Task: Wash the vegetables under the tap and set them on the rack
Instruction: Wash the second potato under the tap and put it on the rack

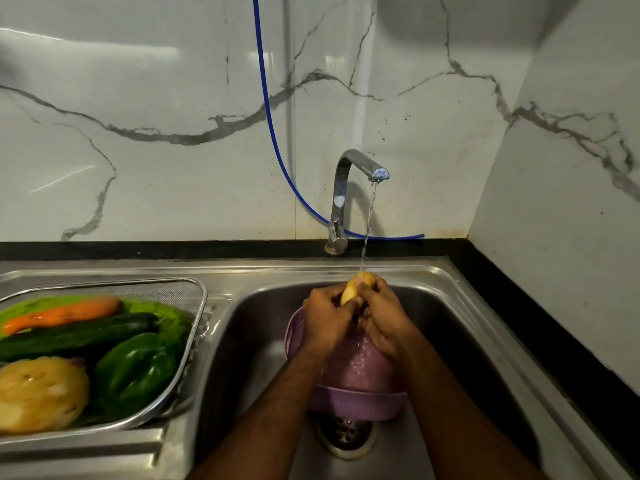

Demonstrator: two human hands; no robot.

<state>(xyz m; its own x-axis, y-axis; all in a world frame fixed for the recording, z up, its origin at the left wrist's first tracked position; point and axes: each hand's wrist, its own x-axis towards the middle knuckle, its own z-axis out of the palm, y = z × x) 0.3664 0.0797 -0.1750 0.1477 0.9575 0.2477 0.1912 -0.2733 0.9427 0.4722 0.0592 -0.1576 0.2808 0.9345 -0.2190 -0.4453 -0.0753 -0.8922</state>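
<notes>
Both hands, the left hand [327,315] and the right hand [382,317], curled around a yellow potato [356,285] under the tap [349,188] stream, above a purple colander [356,386] in the sink [450,306]. The mesh rack [194,306] at the sink's left edge held a carrot [65,313], cucumber [79,336] and green pepper [135,372].

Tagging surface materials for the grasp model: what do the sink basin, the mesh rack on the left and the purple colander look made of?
Sink basin: brushed stainless steel by the look, grey with soft streaked reflections. Mesh rack: metal, likely steel, fine woven wire inside a shiny rim. Purple colander: probably plastic, matte, opaque, moulded rim.
</notes>
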